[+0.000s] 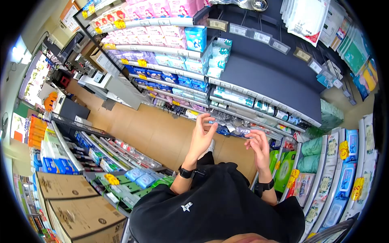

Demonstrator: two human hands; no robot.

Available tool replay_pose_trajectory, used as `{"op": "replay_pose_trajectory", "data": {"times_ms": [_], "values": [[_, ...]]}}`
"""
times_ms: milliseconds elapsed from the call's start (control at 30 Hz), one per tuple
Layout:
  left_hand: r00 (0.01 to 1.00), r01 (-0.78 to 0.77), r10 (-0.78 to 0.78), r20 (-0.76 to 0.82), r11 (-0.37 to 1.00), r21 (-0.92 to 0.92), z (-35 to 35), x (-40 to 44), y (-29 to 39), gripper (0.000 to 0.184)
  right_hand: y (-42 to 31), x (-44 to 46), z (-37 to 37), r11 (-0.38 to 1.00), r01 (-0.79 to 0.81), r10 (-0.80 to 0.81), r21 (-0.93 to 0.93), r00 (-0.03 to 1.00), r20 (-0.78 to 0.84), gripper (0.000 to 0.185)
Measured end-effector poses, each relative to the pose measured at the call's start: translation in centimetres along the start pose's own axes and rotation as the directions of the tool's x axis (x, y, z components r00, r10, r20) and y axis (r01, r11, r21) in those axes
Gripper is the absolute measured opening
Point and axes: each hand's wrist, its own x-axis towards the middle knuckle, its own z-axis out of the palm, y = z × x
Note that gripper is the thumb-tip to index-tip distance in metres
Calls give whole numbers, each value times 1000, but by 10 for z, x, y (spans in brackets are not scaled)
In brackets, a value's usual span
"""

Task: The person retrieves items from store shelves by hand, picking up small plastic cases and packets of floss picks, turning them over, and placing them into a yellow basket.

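Note:
Both of my hands are raised in front of my black shirt, apart from each other. My left hand has loosely curled, separated fingers and holds nothing. To its right, my right hand is likewise empty, its fingers bent and spread. A black band circles each wrist. Beyond the hands stands a shelf unit with a dark, bare upper shelf. Teal-and-white packs are stacked at that shelf's left end. Rolled packs line the level below, and clear plastic-wrapped goods lie lower down.
Pink and blue packs fill shelves on the left. Wipes packs and green packs line the right-hand shelves. Cardboard boxes sit at lower left beside a low shelf. The tan floor aisle runs toward a counter.

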Motion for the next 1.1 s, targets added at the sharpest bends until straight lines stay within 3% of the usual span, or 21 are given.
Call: {"op": "replay_pose_trajectory", "data": {"times_ms": [100,167,233,467,567,600,667,767,1033,1100], "values": [[1000,-2,2,-9,1000,30,-3,54,-9,46,2,48,7,1000,-10,9,-8,999,-30,37],[995,-79,91,-37,964,255,-6,90,-17,48,6,80,10,1000,-15,15,-14,1000,-18,36],[997,-69,77,-23,968,242,-7,130,-30,52,20,112,12,998,20,-21,-59,1000,-23,35],[990,-142,123,71,882,449,5,236,-89,73,60,219,18,989,-50,50,-142,999,-7,31],[991,-128,86,105,847,516,12,262,-101,80,92,259,10,978,-93,93,-189,996,-9,28],[988,-73,-7,152,854,516,12,270,-105,88,98,270,10,978,-129,125,-163,992,-37,28],[988,-95,11,156,833,545,14,278,-115,92,108,288,9,963,-221,207,-154,973,-97,30],[984,-65,-42,175,824,562,15,285,-120,100,122,307,10,931,-216,180,-295,973,-145,34],[984,-18,-90,153,809,588,13,300,-134,107,149,347,15,950,-165,114,-266,974,-196,47],[982,1,-109,151,814,581,13,300,-133,107,156,357,10,853,-268,190,-447,959,-211,56]]}}
